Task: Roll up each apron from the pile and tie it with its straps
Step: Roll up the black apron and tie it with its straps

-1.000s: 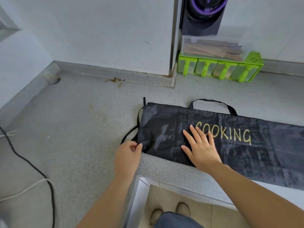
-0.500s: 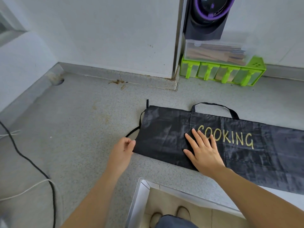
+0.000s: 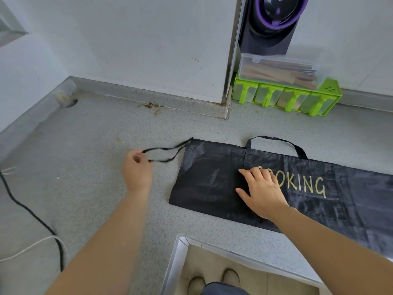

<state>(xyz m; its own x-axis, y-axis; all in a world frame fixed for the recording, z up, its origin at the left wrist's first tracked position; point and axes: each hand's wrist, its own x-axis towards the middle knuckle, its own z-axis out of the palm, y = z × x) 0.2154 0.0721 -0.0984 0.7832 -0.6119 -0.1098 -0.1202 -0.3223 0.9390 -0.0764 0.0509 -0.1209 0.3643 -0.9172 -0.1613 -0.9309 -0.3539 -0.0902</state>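
Two straps (image 3: 170, 147) seem pinched by fingers of the left hand (image 3: 137, 173). Right hand (image 3: 262, 192) presses the apron (image 3: 208, 177), fingers relaxed.

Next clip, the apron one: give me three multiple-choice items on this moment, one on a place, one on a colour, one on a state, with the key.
1. Where is the green rack?
A) on the black apron
B) at the foot of the wall, beyond the apron
C) hanging from a hook

2. What colour is the lettering on the apron?
A) white
B) red
C) yellow-green

3. What is the left hand doing?
A) pinching the straps
B) lying flat on the apron
C) holding nothing, fingers straight

Key:
1 B: the rack stands at the wall, apart from the apron.
2 C: COOKING reads yellow-green on the black cloth.
3 A: its fingers curl round the strap ends, out left of the apron, while the right hand lies flat on the cloth.
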